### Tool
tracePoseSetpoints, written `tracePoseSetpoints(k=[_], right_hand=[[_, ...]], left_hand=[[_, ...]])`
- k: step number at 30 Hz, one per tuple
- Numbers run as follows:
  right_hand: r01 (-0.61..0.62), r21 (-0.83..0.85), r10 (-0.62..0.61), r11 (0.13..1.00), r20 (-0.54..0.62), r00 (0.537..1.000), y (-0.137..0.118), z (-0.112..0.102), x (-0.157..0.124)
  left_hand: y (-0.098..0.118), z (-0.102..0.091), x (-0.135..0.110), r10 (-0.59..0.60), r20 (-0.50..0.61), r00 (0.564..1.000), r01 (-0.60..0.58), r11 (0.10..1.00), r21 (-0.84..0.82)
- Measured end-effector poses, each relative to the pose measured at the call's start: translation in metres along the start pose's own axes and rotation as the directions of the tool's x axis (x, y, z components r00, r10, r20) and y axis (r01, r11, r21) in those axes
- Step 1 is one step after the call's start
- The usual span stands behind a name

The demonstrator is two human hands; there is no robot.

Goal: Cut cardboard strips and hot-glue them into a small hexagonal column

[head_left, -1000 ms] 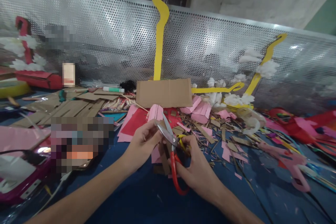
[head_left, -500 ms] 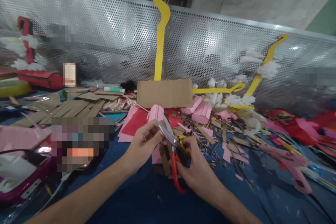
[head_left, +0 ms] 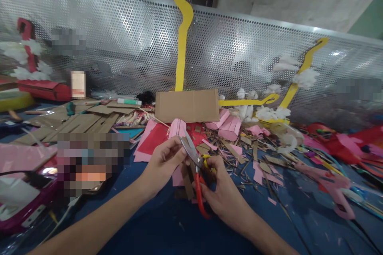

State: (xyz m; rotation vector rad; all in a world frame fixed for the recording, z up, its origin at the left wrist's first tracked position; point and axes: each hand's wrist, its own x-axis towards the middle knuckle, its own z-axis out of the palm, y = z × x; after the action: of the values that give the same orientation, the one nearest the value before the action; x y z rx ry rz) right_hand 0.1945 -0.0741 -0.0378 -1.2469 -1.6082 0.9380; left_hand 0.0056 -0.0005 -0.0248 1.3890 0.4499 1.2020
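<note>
My right hand is closed round the handles of a pair of scissors, one loop red and the other yellow. The blades point up and away, slightly parted, their tips beside my left fingers. With thumb and fingertips pinched together, my left hand is at the blades; whatever it grips is mostly hidden and too small to name. Just beyond the blades stands a pink folded paper piece with dark lines. Below my hands, a brown cardboard strip and pink paper lie on the blue table.
A cardboard piece stands before a tall yellow hook shape. Cardboard and paper scraps litter the right side, near a pink glue gun. Left are cardboard sheets and a purple power strip. Perforated metal closes the back.
</note>
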Motion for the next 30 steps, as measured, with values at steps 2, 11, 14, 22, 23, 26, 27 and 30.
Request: tracePoseSetpoints(k=[2, 11, 14, 22, 23, 26, 27, 30], right_hand=[[0.001, 0.002, -0.001, 1.000, 0.007, 1.000, 0.0013, -0.0002, -0.0003], [0.022, -0.024, -0.022, 0.999, 0.018, 1.000, -0.0024, -0.0012, 0.0010], [0.023, -0.014, -0.023, 1.000, 0.011, 1.000, -0.0044, -0.0008, 0.0010], [-0.013, 0.034, 0.013, 0.999, 0.008, 1.000, 0.0014, 0.0008, -0.0003], [0.000, 0.012, 0.000, 1.000, -0.002, 1.000, 0.0024, 0.0006, 0.0000], [0.011, -0.031, -0.012, 0.999, -0.013, 1.000, 0.0033, 0.0000, 0.0009], [0.010, -0.038, -0.010, 0.999, -0.018, 1.000, 0.0028, -0.0002, 0.0010], [-0.002, -0.044, 0.002, 0.999, -0.009, 1.000, 0.0002, -0.0004, 0.0009]], left_hand=[[0.0006, -0.0003, 0.0002, 0.000, -0.004, 1.000, 0.000, 1.000, 0.021], [0.0007, -0.0025, -0.0011, -0.008, -0.003, 1.000, 0.009, 0.996, 0.085], [0.0012, -0.0022, -0.0010, -0.016, -0.010, 1.000, 0.017, 0.997, 0.081], [-0.0021, -0.0033, -0.0011, -0.018, -0.014, 1.000, 0.019, 0.997, 0.073], [-0.0019, -0.0033, -0.0009, -0.016, -0.009, 1.000, 0.017, 0.997, 0.079], [-0.0005, -0.0028, -0.0007, -0.005, -0.004, 1.000, 0.006, 0.997, 0.081], [0.0001, -0.0025, -0.0008, -0.006, -0.006, 1.000, 0.007, 0.997, 0.077], [0.0009, -0.0018, -0.0016, -0.012, -0.004, 1.000, 0.012, 0.998, 0.056]])
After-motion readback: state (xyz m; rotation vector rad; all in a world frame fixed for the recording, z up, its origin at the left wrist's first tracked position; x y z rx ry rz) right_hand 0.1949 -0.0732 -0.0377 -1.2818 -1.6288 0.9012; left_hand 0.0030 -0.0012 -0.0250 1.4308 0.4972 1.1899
